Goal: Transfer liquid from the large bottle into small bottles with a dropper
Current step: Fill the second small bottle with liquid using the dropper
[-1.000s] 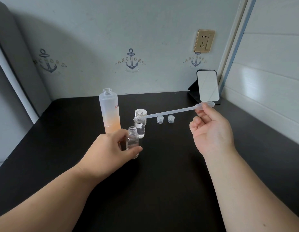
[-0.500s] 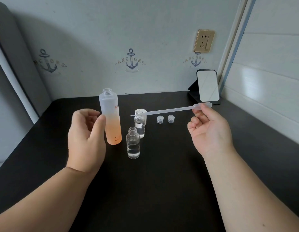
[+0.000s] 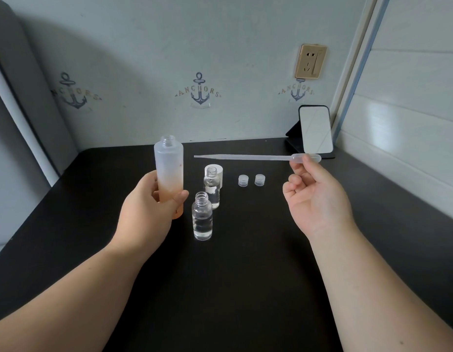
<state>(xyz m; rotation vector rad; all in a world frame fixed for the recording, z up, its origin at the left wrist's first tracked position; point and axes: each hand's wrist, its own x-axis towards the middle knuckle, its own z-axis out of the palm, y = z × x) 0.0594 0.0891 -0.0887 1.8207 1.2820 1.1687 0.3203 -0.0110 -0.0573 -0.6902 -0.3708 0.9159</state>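
The left hand point(image 3: 146, 212) is wrapped around the lower part of the large bottle point(image 3: 169, 174), with the thumb in front and the fingers behind. A moment ago this hand was open and only near the bottle. Before that it was holding the near small bottle point(image 3: 202, 216). So the hand has let go of the small bottle and grabbed the big one. That likely means the last squirt is done and it is time to get more liquid.

The near small bottle stands alone in the middle of the tabletop point(image 3: 245, 288), just beside the large bottle. Its top is open and it has clear liquid in the lower part.

The right hand point(image 3: 314, 196) is a bit farther and to the right. It pinches the bulb of the dropper point(image 3: 258, 157) between thumb and finger, with the other fingers curled in. The dropper lies almost flat in the air. Its thin tip points left, near the large bottle's open mouth but not in it yet.

Behind the near bottle is the second small bottle point(image 3: 212, 189), also open, with clear liquid inside. A white cap point(image 3: 219, 171) stands right behind it. Two small clear caps point(image 3: 251, 180) sit to the right, side by side.

The large bottle is frosted on top and orange at the bottom. Next, I think the tip must go down into its mouth.

At the far right corner a little mirror point(image 3: 315, 130) stands up.
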